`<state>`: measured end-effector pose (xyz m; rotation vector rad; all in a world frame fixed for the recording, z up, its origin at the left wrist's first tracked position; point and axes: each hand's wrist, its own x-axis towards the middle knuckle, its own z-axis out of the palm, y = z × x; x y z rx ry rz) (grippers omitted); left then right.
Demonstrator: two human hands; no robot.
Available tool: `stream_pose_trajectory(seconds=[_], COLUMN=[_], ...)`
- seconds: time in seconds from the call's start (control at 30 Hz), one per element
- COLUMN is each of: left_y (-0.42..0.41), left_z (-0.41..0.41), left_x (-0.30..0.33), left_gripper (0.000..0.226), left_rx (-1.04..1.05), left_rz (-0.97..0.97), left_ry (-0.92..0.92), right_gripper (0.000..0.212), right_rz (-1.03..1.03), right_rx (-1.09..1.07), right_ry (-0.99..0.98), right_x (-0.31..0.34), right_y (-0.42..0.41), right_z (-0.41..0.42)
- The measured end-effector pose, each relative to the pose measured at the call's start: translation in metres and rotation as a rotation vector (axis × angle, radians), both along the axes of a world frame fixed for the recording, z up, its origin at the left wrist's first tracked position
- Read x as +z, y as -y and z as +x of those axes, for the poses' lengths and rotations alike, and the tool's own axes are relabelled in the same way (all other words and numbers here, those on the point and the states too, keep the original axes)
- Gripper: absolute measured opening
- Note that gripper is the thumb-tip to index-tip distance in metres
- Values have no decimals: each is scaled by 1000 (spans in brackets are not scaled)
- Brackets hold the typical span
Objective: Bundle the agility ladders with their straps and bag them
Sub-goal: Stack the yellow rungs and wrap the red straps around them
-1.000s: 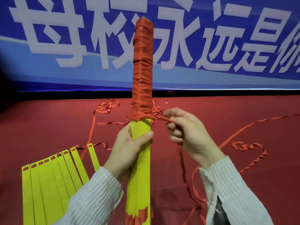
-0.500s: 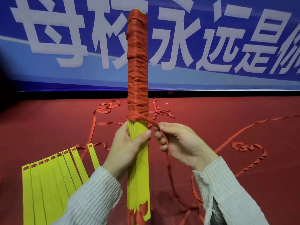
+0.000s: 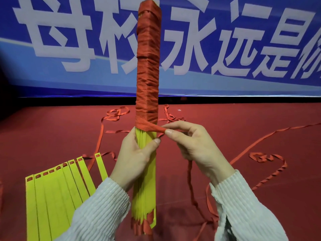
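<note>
Head view
Bundle: the stacked yellow ladder rungs (image 3: 145, 180) stand nearly upright in front of the person, long axis vertical, top end toward the blue banner (image 3: 69, 49), bottom end low between the sleeves.
Wrapped part: red strap windings (image 3: 147, 66) cover the upper length down to just above the left thumb; the lower length is bare yellow.
Left hand: the left hand (image 3: 135, 153) grips the bare rungs just under the last winding, thumb across the front, fingers curled behind.
Right hand: the right hand (image 3: 192, 145) sits just right of the bundle, thumb and forefinger pinching the free strap (image 3: 152, 128), the other fingers curled.
Key relation: the strap runs flat and taut from the bundle's front face rightward into the pinch, crosswise to the bundle's long axis; the right hand is the nearer one to the free strap.
Strap tail: it hangs below the right hand and trails in loose loops over the red floor (image 3: 260, 119).
Next move, as a judgement: carry the strap round behind the bundle, one turn lower.
Second ladder: loose yellow rungs (image 3: 57, 188) fan out on the floor at lower left, still unbundled.
Bag: none in sight.
</note>
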<state>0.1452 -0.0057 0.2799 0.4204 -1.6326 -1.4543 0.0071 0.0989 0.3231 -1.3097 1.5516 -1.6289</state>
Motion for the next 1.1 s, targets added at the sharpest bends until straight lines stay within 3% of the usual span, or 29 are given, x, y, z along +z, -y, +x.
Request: stream_pose_trajectory(seconds=[0.1,0.2,0.33,0.47,0.67,0.8,0.9,1.1], left_y=[-3,-8,-16,-15,-33,-24,-15,-8], left_z=[2,2,1,2,-10,-5,0,4], left_x=[1,5,8,5,-2,2,4,7], left_gripper=[24,42,58,65,42,40,44,41], left_rx=[-13,-74,-326,-609,-432,-320,-292,-260], left_rz=[-25,32,214,420,437,418,373,303], left_ry=[38,18,-87,-160,-3,18,32,35], right_gripper=[6,21,35,32,37,8,31,42], right_rz=[-31,-56,-128,-152,-136,-52,-103,-94], right_rx=[-51,-126,-121,14,-87,91,28,222], right_ry=[46,122,182,262,19,78,27,483], right_x=[0,-2,-3,-5,-8,-6,-4,-1], right_y=[1,2,3,2,8,3,-4,-6], right_z=[-3,-6,-7,0,6,-6,-18,-23])
